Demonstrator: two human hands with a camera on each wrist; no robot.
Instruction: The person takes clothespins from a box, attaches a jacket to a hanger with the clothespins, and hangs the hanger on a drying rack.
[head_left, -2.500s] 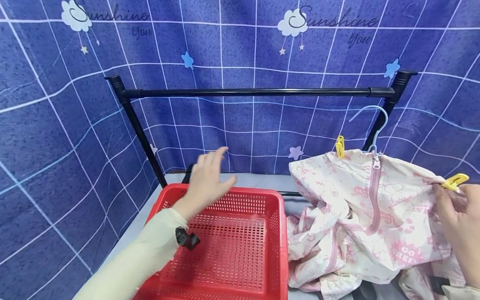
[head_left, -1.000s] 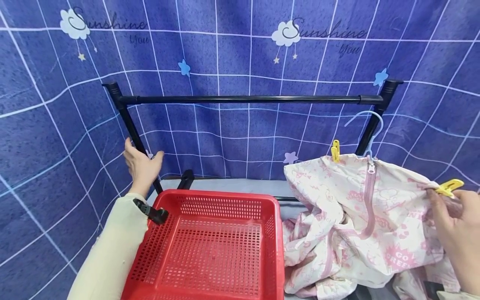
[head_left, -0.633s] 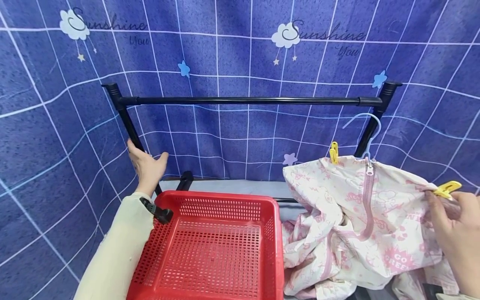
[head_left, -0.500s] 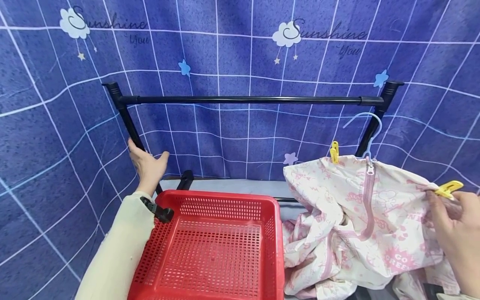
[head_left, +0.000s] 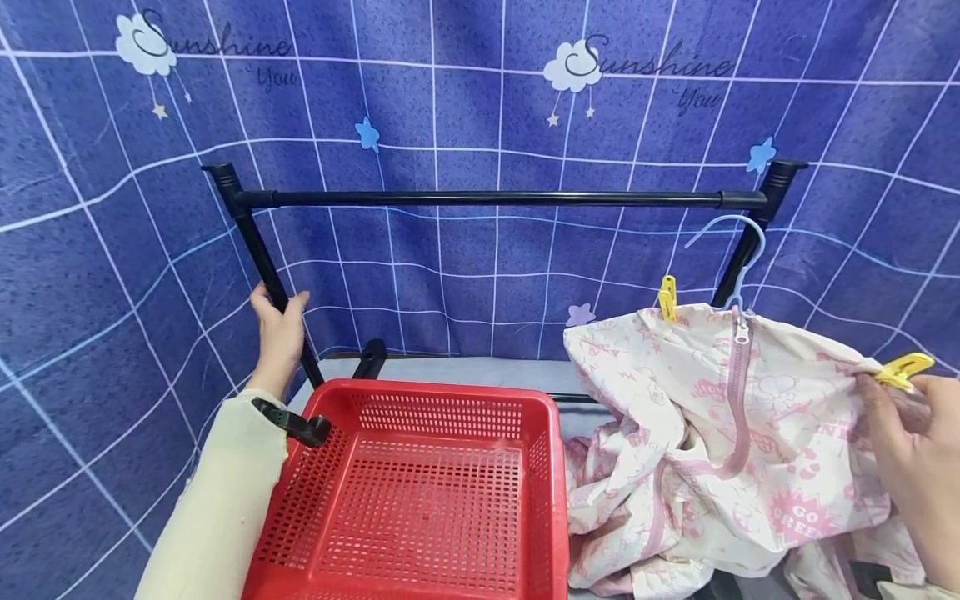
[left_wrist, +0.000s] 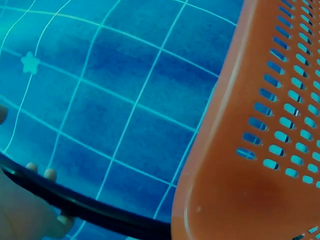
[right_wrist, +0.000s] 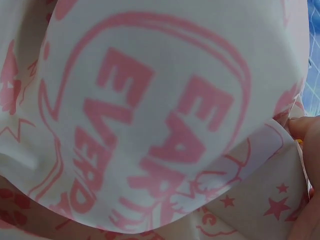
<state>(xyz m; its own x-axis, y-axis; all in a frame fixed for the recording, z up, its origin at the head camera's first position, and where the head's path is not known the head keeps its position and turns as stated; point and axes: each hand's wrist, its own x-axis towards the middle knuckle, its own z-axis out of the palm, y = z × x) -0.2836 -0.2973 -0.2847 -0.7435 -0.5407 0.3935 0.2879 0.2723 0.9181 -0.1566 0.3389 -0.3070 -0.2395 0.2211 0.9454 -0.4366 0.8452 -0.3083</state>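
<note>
In the head view my left hand [head_left: 279, 337] grips the black left post [head_left: 262, 258] of a clothes rack. The left wrist view has fingertips [left_wrist: 50, 174] showing past the far side of that post. My right hand [head_left: 911, 450] pinches the shoulder of a white-and-pink printed jacket [head_left: 787, 392], beside a yellow clothespin [head_left: 905, 370]. A light blue hanger [head_left: 756, 242] stands up from the jacket's collar, its hook below the rack's bar and apart from it. Another yellow clothespin [head_left: 668, 297] is clipped at the other shoulder. Pink-lettered cloth [right_wrist: 150, 125] fills most of the right wrist view.
A red perforated basket [head_left: 427, 508] with nothing in it stands at front centre. The rack's black top bar [head_left: 480, 198] spans the back before a blue checked curtain [head_left: 465, 100]. Bunched printed fabric [head_left: 622, 533] lies to the basket's right.
My left hand has moved left from above the basket to the rack's left post and closed round it. The right hand keeps its pinch on the jacket's shoulder, with little movement.
</note>
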